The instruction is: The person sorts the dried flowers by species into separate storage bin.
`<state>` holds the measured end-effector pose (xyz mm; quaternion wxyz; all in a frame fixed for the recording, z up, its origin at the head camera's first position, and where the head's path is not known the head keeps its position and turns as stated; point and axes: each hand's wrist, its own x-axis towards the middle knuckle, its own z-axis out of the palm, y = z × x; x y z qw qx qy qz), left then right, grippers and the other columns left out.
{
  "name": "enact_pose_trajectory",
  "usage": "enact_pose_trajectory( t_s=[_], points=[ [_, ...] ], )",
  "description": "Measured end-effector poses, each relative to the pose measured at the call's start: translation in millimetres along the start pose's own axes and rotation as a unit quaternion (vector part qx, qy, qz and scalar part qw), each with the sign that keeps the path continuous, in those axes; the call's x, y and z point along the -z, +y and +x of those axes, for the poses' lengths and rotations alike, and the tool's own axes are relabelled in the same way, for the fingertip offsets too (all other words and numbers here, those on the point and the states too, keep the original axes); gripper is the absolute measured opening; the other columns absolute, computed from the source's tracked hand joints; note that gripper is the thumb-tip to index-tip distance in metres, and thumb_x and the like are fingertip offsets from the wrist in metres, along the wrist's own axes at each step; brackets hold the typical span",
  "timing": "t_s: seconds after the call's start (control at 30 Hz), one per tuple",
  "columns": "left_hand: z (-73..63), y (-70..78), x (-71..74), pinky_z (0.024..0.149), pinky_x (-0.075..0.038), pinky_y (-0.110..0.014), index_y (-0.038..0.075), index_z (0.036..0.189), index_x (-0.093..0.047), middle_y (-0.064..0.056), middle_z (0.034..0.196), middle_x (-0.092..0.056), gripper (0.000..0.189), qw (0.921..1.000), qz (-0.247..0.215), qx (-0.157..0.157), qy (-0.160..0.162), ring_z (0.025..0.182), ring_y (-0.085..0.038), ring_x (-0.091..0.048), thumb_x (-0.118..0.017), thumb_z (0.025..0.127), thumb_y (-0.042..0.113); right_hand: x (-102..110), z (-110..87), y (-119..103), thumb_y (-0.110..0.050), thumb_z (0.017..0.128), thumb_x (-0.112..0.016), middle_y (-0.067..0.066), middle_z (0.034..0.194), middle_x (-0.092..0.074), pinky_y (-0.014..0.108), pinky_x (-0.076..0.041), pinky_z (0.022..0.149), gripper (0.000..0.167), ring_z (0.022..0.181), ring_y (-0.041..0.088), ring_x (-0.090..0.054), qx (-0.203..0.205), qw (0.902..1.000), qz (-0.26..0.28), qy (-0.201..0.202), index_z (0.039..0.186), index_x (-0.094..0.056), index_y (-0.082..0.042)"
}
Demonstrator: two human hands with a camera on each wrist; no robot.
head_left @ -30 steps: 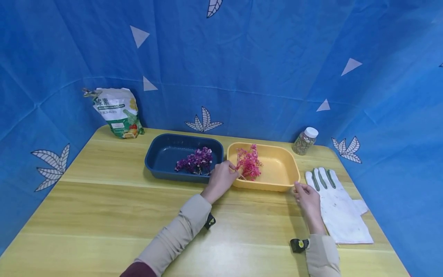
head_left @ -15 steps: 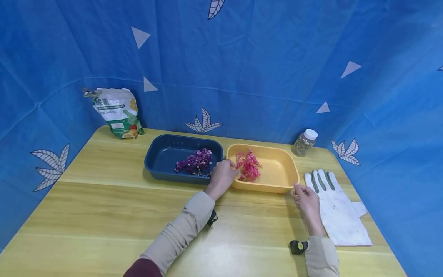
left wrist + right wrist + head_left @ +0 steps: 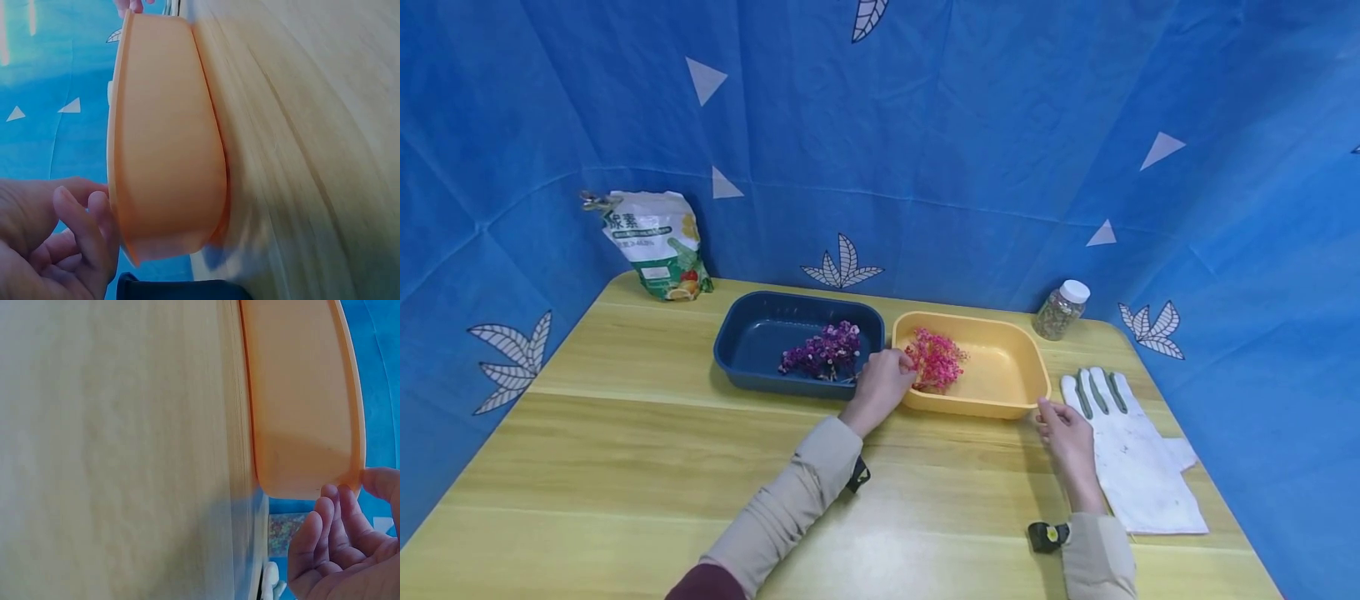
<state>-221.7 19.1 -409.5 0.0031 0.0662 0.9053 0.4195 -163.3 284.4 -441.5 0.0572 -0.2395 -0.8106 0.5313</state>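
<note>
A bunch of pink dried flowers [image 3: 937,361] lies in the left part of the yellow tray [image 3: 977,407]. At the tray's near left corner, my left hand [image 3: 882,383] pinches the bunch at its stem end, its fingertips over the rim. In the left wrist view, the tray wall hides part of these fingertips, and the other fingers are curled. My right hand [image 3: 1067,437] grips the near right corner of the tray, thumb at the rim and fingers [image 3: 338,519] against the outer wall. Purple dried flowers [image 3: 824,350] lie in the dark blue tray [image 3: 790,385] on the left.
The two trays stand side by side on the wooden table [image 3: 625,483]. A white-and-green bag [image 3: 658,246] stands at the back left. At the back right is a white-lidded jar [image 3: 1060,312]. White work gloves [image 3: 1138,467] lie beside my right hand.
The pink flowers have sunk lower and turned in the yellow tray, their upright top now lying down. My left hand has shifted only slightly, and my right hand has stayed at the tray corner.
</note>
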Motion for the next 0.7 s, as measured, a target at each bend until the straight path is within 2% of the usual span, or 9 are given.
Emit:
enact_pose_trajectory(
  t_s=[0.2, 0.4, 0.57, 0.7],
  points=[
    [-6.9, -6.9, 2.8, 0.066, -0.05, -0.028, 0.005, 0.095, -0.071, -0.004, 0.084, -0.069, 0.01, 0.9994, -0.027, -0.016, -0.012, 0.077, -0.016, -0.063, -0.066, 0.087, 0.01, 0.0, 0.1, 0.2, -0.038, 0.097, -0.051, -0.001, 0.086, -0.062, 0.017, -0.047, 0.061, 0.048, 0.07, 0.004, -0.054, 0.003, 1.0, 0.005, -0.001, 0.119, -0.052, 0.004],
    [-17.2, -15.0, 14.4, 0.065, -0.048, -0.027, 0.009, 0.09, -0.07, -0.001, 0.081, -0.066, 0.006, 0.9981, -0.037, -0.032, -0.037, 0.074, -0.014, -0.06, -0.065, 0.088, 0.012, 1.0, 0.6, -1.5, -0.036, 0.098, -0.05, 0.004, 0.091, -0.064, 0.018, -0.048, 0.062, 0.046, 0.072, 0.006, -0.055, 0.004, 0.9999, -0.011, 0.001, 0.119, -0.053, 0.004],
    [-31.2, -25.7, 34.4, 0.064, -0.047, -0.025, 0.007, 0.087, -0.071, -0.002, 0.08, -0.066, 0.011, 0.992, -0.017, -0.045, -0.117, 0.067, -0.011, -0.055, -0.065, 0.09, 0.015, 2.7, 1.3, -4.7, -0.035, 0.098, -0.05, 0.006, 0.092, -0.064, 0.018, -0.047, 0.061, 0.045, 0.072, 0.006, -0.055, 0.007, 0.9996, -0.026, -0.002, 0.118, -0.053, 0.004],
    [-41.1, -38.2, 57.0, 0.057, -0.039, -0.024, 0.002, 0.078, -0.069, 0.002, 0.064, -0.055, 0.021, 0.9835, 0.011, -0.062, -0.17, 0.053, -0.009, -0.045, -0.061, 0.092, 0.015, 6.9, 0.4, -7.5, -0.039, 0.098, -0.047, 0.016, 0.101, -0.065, 0.021, -0.049, 0.064, 0.051, 0.077, 0.011, -0.059, 0.016, 0.9976, -0.062, -0.026, 0.121, -0.052, 0.006]
  ],
)
